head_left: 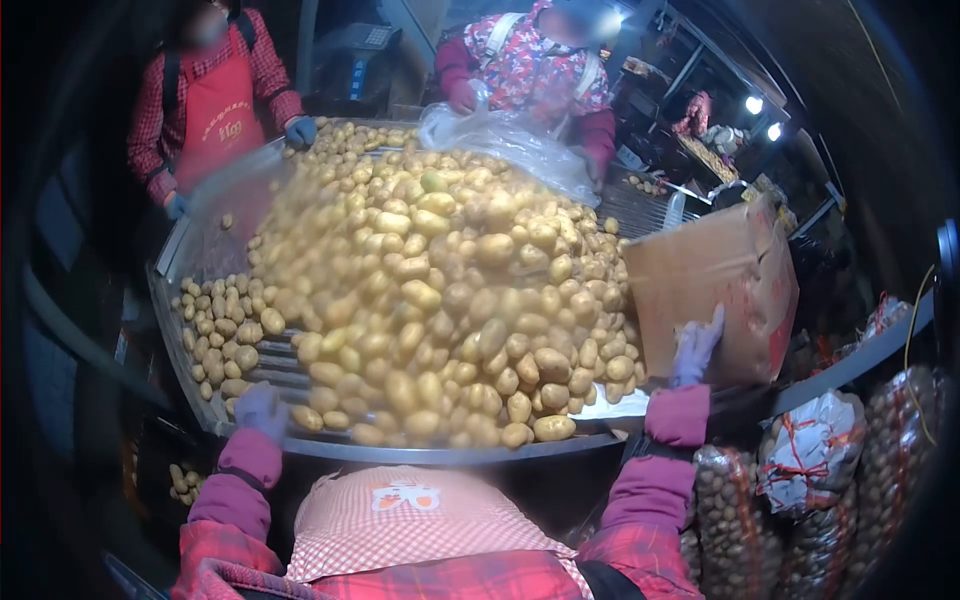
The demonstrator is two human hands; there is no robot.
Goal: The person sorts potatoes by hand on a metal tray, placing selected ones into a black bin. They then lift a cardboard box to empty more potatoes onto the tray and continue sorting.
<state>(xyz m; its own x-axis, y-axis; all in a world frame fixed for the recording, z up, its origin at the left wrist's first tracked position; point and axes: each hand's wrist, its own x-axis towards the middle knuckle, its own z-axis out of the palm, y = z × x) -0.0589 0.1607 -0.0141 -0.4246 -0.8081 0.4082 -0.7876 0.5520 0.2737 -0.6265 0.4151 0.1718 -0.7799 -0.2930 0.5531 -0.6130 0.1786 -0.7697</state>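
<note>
Sacks: right of the bench, lower down.
Left hand: a blur at the bench's near-left edge, by potatoes; fingers, can't tell!
Right hand: fingers apart, against the box.
Box: tilted, bench's right.
Potatoes: heaped right across the bench!
Far side: two people, one with a clear bag.

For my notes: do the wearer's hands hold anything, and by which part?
The right lavender-gloved hand touches the near face of a brown cardboard box; a grip cannot be told. The left lavender-gloved hand, blurred beside yellow potatoes, shows no clear hold.
</note>
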